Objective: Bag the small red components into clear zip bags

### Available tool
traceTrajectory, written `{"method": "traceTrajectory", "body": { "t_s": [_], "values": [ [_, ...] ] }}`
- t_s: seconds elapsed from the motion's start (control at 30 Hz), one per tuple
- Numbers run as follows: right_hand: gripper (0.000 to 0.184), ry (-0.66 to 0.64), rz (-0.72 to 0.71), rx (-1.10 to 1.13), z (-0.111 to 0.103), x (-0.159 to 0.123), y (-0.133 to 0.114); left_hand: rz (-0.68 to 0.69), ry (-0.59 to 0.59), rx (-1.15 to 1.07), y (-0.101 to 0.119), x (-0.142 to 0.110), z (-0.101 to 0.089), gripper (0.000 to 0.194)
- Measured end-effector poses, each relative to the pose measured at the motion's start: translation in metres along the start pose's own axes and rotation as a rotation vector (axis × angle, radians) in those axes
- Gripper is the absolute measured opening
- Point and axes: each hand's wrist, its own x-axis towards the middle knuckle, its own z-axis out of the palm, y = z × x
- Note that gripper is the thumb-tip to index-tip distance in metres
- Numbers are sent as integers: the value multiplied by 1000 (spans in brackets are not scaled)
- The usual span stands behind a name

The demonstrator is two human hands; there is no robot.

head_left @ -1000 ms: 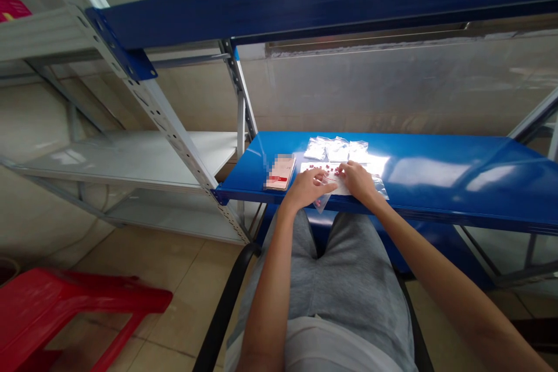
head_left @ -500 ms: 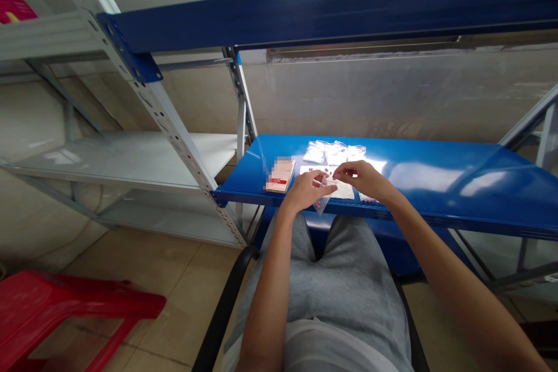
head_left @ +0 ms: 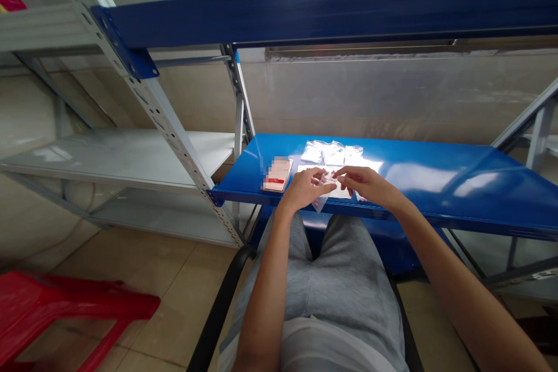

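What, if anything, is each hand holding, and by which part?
The left hand holds a small clear plastic bag near its upper end. The right hand is at that end; whether it grips anything cannot be told.

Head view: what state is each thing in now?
Left hand: pinching the clear bag.
Right hand: fingers bent beside the bag; grip unclear.
Clear bag: held, lower end over the blue shelf's front edge; mouth unclear.
White sheet: flat, partly covered by hands.
Three bags: lying in a row behind it.
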Motion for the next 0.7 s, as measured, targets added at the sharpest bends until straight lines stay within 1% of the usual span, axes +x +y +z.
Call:
{"method": "traceTrajectory", "body": {
  "t_s": [0.17, 0.3, 0.43, 0.47, 0.6, 0.7],
  "values": [
    [31, 6, -18, 15, 6, 0, -9, 32, 0, -11, -2, 1, 0, 53],
    [31, 50, -14, -46, 1, -2, -13, 36, -2, -74, -6, 3, -3, 54],
    [37, 102, 12, -30, -7, -6, -16, 74, -20, -134, -3, 3, -5, 31],
    [37, 103, 6, -20, -8, -7, -17, 89, -17, -135, -1, 3, -4, 28],
    [37, 80, -40, -2, -10, -9, -22, 118, -3, -176, 7, 1, -2, 26],
    [39, 77, -88, 27, -13, -11, -26, 147, 5, -257, 9, 1, -1, 26]
  ]
}}
